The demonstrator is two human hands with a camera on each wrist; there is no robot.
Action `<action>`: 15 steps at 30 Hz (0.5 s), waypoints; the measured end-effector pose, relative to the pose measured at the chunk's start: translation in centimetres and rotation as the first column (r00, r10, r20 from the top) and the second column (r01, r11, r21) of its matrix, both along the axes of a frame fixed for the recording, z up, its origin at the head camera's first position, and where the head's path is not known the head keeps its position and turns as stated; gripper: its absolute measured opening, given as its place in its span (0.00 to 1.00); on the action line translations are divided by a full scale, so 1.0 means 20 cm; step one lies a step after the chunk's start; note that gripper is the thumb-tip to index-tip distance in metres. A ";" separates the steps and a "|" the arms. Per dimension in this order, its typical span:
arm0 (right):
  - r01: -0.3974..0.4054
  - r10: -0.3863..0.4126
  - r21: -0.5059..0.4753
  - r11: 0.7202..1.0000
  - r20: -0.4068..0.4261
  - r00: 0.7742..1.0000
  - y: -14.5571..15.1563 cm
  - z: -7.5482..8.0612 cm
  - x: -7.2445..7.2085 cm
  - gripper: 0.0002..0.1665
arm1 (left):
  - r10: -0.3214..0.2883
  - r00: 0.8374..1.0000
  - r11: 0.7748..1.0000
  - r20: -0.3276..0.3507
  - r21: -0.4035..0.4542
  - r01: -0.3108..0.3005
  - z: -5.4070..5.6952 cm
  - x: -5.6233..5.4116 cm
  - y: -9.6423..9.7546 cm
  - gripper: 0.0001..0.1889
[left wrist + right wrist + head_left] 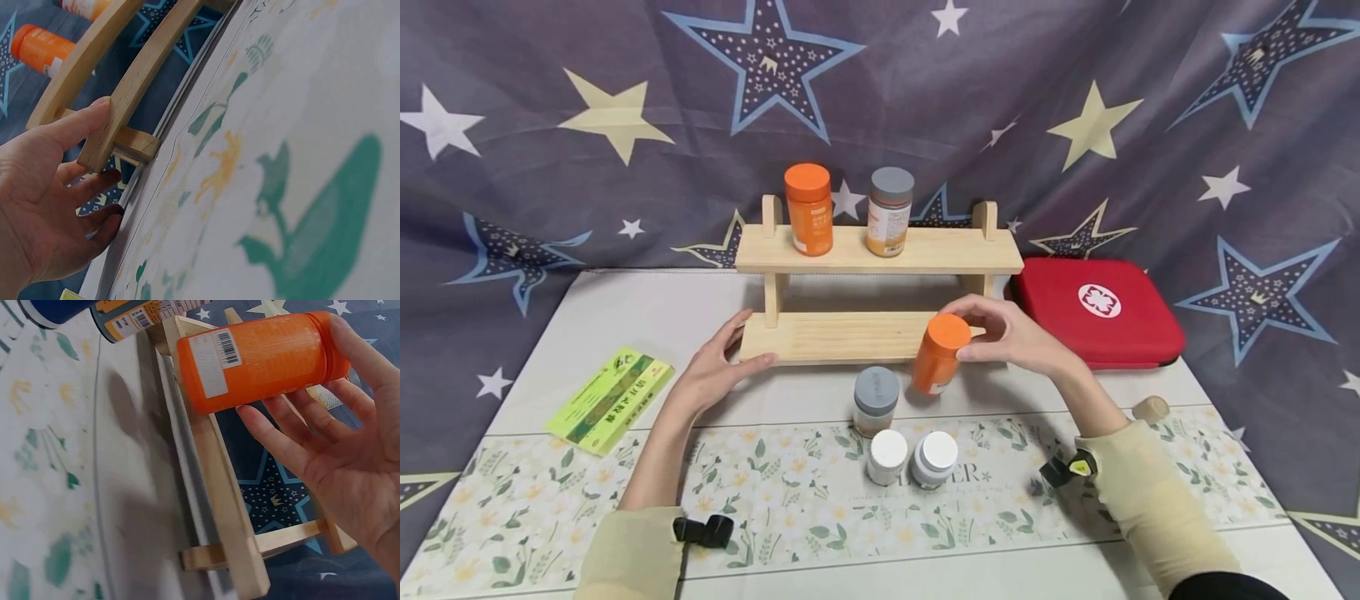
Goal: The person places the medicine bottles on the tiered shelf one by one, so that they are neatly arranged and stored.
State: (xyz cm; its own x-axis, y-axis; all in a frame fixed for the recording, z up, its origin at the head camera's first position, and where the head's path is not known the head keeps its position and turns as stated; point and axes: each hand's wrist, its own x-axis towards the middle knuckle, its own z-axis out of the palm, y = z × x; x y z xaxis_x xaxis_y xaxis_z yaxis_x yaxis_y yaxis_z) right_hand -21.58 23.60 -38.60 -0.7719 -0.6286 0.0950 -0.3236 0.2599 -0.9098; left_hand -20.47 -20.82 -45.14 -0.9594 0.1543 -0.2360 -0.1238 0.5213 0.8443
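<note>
My right hand (1011,333) grips an orange pill bottle (942,354) near its cap, thumb and fingers on either side. The bottle is tilted, in front of the right part of the lower board of a two-tier wooden shelf (842,337). In the right wrist view the bottle's barcode label shows. At the shelf's left end, my left hand (711,371) holds the lower board, thumb on its front and fingers around the end. On the upper board stand another orange bottle (809,210) and a grey-capped bottle (890,212).
In front of the shelf stand a second grey-capped bottle (876,402) and two white bottles (887,457). A red first-aid case (1097,312) lies at the right, a green-yellow box (612,402) at the left. A small brownish object (1151,409) sits near the right sleeve.
</note>
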 end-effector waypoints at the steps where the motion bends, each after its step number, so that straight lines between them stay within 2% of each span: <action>1: 0.009 -0.009 0.000 1.000 -0.007 1.000 0.00 0.01 0.00 0.30 | 0.000 1.000 1.000 0.000 0.002 0.000 0.00 0.00 0.00 0.57; 15: 0.094 -0.098 -0.057 0.994 -0.073 0.992 0.02 0.20 -0.08 0.29 | -0.001 1.000 1.000 -0.007 -0.005 0.001 0.00 0.00 0.00 0.57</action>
